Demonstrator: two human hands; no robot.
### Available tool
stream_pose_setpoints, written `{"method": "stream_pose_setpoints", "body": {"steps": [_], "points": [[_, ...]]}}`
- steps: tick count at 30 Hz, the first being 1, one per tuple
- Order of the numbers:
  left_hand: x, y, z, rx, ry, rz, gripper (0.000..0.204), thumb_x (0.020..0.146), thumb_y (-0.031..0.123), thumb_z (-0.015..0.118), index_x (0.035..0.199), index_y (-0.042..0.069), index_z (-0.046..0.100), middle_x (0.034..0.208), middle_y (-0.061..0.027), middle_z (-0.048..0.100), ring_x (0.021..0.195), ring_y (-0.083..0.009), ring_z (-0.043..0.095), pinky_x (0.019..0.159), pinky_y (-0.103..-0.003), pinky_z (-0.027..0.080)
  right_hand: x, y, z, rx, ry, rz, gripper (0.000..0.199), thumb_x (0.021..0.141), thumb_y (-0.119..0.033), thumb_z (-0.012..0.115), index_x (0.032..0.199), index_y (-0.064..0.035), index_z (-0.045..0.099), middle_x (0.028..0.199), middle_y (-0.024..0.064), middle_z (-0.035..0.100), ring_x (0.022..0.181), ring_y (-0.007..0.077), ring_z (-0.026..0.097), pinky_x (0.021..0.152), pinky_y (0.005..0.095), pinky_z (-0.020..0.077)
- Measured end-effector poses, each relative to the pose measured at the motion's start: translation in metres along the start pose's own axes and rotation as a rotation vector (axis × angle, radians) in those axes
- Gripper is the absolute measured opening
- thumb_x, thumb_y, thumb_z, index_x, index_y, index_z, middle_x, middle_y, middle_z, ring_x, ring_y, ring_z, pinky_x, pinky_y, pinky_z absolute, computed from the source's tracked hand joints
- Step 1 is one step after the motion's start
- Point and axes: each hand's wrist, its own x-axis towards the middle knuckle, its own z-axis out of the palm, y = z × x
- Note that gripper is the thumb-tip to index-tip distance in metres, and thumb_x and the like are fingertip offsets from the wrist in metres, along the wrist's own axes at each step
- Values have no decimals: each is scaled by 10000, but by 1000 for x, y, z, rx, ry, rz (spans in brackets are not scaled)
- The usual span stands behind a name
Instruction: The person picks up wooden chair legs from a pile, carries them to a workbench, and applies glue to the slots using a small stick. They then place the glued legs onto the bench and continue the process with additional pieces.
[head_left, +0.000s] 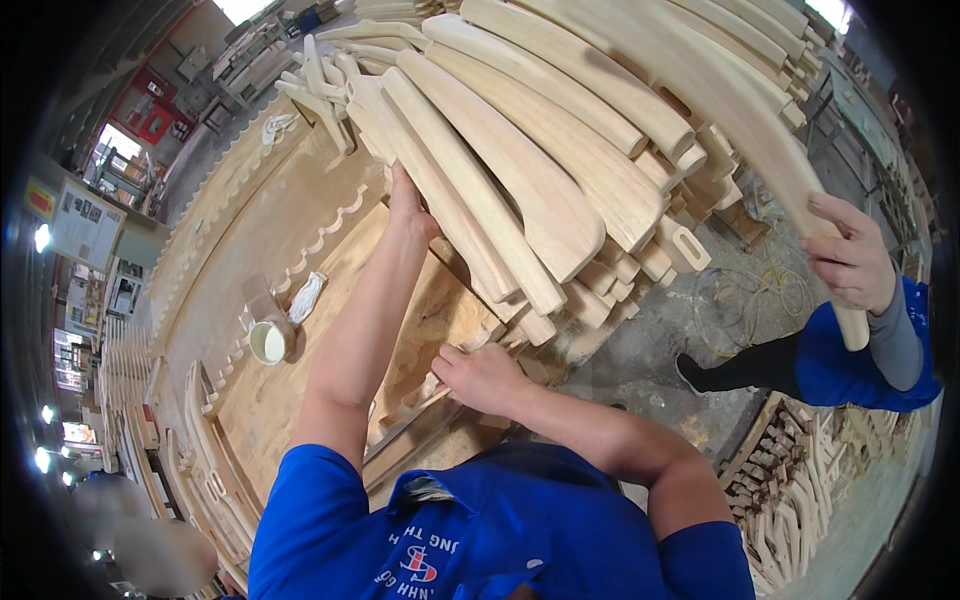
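A big stack of pale, curved wooden pieces [540,195] lies ahead of me, fanned toward my side. My left hand [408,212] is at the stack's left side, gripping the outermost wooden piece [437,190]; part of its fingers is hidden by the wood. Lower down, my right hand [482,378] is closed with its fingers curled over the wooden edge [425,392] of the worktable, below the stack's near ends. On the right, a co-worker's hand [850,255] holds a long curved wooden piece [750,110] near its lower end.
A cup of pale liquid [269,342] and a white cloth [308,298] are on the worktable [330,330], left of my arm. Scalloped wooden strips [215,225] run along it. A yellow cord [765,300] lies on the floor. More wooden parts [790,500] are stacked at lower right, near the co-worker's leg.
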Motion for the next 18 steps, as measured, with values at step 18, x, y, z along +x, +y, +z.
{"method": "stream_pose_setpoints", "body": {"steps": [18], "points": [[6, 9, -6, -61, 101, -70, 582, 901, 510, 433, 1274, 65, 475, 1186, -121, 597, 1038, -263, 617, 867, -477, 527, -2, 11, -37, -45, -183, 105, 265, 743, -242, 687, 906, -105, 531, 888, 53, 551, 683, 266, 639, 555, 390, 511]]}}
